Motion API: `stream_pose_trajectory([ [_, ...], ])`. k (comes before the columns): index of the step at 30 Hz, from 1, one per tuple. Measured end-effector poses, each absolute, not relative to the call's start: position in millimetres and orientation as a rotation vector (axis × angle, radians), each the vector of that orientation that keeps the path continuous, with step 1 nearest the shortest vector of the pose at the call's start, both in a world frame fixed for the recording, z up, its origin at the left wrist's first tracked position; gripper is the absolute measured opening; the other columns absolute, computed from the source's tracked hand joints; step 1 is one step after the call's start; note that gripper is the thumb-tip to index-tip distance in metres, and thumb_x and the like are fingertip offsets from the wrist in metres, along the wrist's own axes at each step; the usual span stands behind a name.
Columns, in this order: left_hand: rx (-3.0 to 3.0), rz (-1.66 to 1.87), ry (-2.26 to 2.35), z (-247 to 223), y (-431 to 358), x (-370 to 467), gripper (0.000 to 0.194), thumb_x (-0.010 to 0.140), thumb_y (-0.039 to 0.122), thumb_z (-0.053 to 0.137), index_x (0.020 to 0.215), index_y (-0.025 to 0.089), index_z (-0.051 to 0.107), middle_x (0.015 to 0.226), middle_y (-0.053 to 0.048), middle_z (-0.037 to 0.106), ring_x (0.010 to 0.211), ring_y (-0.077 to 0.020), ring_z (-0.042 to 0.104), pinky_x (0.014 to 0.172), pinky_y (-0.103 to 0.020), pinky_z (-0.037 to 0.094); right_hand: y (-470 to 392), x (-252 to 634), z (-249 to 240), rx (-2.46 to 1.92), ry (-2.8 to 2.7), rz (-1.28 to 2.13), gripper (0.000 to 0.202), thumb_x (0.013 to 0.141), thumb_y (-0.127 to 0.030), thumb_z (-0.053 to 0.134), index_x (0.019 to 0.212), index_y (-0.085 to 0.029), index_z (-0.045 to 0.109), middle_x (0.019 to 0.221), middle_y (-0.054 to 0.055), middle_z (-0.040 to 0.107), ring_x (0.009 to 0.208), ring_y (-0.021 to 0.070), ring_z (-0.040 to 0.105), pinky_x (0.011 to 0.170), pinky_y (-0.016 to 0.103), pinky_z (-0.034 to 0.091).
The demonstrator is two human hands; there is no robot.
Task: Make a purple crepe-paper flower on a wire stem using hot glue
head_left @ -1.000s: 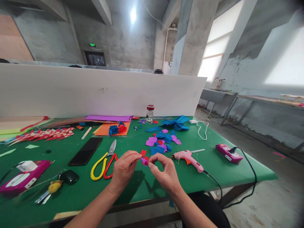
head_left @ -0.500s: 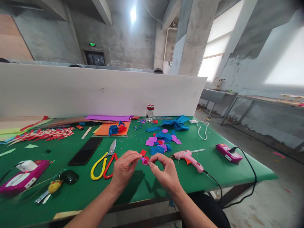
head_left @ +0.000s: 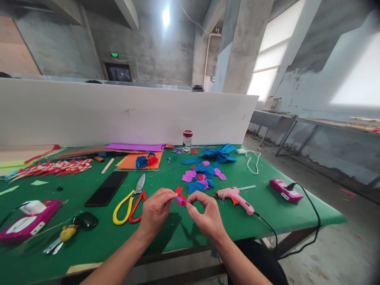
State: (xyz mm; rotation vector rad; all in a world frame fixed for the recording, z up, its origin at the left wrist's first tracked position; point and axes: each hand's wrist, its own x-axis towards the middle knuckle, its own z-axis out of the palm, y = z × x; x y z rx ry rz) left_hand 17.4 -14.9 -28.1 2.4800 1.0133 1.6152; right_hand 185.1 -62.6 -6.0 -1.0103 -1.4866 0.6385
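A small paper flower (head_left: 181, 200) in purple and red is held above the green table. My left hand (head_left: 159, 204) pinches it from the left between thumb and fingertips. On the other side, my right hand (head_left: 205, 211) has thumb and forefinger closed at the flower's right edge. Just behind it lies a red paper piece (head_left: 179, 190). Scissors (head_left: 138, 194) with yellow and red handles rest left of my left hand, blades pointing away. To the right of my right hand a pink glue gun (head_left: 236, 198) lies on its side.
Cut paper petals (head_left: 204, 173) are scattered beyond my hands. Finished paper flowers (head_left: 147, 160) sit on an orange sheet. A phone (head_left: 107, 189), keys (head_left: 69, 231) and a power strip (head_left: 32, 223) are at left. Another power strip (head_left: 286, 191), a lidded jar (head_left: 187, 141) and a white board (head_left: 124, 113) stand around.
The paper flower has turned slightly between my fingers, showing more purple on its side. Both hands stay in nearly the same place.
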Motion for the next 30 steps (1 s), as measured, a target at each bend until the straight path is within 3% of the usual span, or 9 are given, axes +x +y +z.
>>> stream_pose_trajectory([
  [21, 2.21, 1.59, 0.922, -29, -18, 24, 0.012, 0.085, 0.019, 0.061, 0.079, 0.022, 0.072, 0.076, -0.002, 0.072, 0.074, -0.0158, 0.067, 0.068, -0.027, 0.054, -65, 184, -5, -0.963, -1.477, 0.654, 0.015, 0.078, -0.022, 0.056, 0.065, -0.018, 0.061, 0.066, 0.001, 0.061, 0.066, 0.0157, 0.056, 0.066, 0.026, 0.044],
  [30, 2.078, 1.59, 0.943, -30, -19, 24, 0.012, 0.084, 0.024, 0.062, 0.077, 0.022, 0.072, 0.079, -0.004, 0.073, 0.078, -0.0175, 0.067, 0.071, -0.029, 0.054, -60, 178, -15, -0.917, -1.457, 0.631, 0.015, 0.075, -0.015, 0.055, 0.086, -0.018, 0.066, 0.076, 0.002, 0.065, 0.071, 0.0167, 0.06, 0.069, 0.028, 0.049],
])
